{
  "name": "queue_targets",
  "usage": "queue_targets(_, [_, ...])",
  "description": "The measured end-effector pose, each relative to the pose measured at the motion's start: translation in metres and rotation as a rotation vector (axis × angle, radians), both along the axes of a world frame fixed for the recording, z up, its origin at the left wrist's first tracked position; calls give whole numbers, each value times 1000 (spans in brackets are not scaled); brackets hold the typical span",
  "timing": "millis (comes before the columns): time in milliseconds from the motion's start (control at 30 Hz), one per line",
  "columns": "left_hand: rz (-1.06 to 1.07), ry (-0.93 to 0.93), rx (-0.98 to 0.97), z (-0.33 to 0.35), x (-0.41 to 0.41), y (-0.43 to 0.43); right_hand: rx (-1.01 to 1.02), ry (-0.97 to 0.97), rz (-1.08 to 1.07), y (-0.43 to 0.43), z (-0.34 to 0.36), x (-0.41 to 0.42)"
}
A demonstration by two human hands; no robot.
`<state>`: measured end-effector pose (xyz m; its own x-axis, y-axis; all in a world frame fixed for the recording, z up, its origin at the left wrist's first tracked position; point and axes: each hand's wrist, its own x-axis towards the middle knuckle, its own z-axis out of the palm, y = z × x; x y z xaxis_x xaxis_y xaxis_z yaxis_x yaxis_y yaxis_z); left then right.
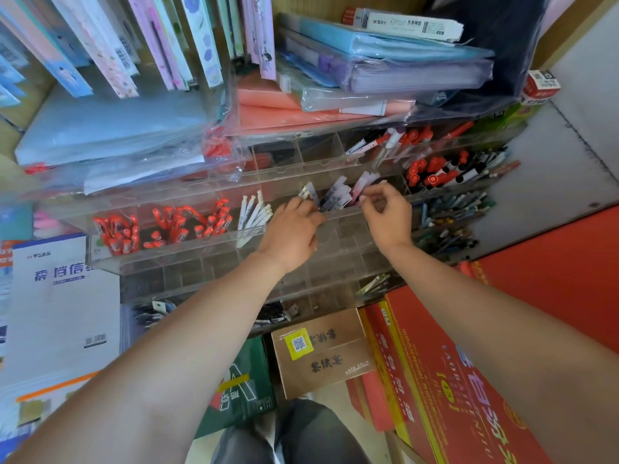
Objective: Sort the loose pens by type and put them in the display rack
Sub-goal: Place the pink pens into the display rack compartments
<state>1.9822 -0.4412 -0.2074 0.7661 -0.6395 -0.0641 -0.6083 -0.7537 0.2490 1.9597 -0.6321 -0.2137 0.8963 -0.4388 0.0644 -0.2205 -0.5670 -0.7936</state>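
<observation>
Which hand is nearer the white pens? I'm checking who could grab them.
Left. The left hand sits just right of the white pens; the right hand is farther right, across the clear-capped pens.

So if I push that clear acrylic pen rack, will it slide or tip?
The clear acrylic pen rack probably slides stiffly, not tips: it is wide and stepped. Plastic-wrapped folders resting on its top likely pin it, and could slip off.

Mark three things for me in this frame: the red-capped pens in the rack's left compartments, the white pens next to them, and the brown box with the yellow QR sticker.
red-capped pens [124, 233], head view, on the caps of the leftmost bunch.
white pens [253, 214], head view, mid-barrel.
brown box [326, 358], head view, on its top face.
</observation>
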Motion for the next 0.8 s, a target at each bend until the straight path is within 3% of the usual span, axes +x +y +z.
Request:
queue_targets(233, [189, -14, -179, 12, -32, 88, 22, 48, 282, 100, 10, -24])
queue_targets(500, [512, -42, -162, -3, -102, 297, -45, 78, 572, 309, 3, -63])
queue_targets(667, [642, 63, -194, -30, -156, 454, 79, 103, 700, 474, -13, -104])
queue_targets(800, [727, 239, -106, -64, -194, 571, 137, 202, 758, 589, -36, -130])
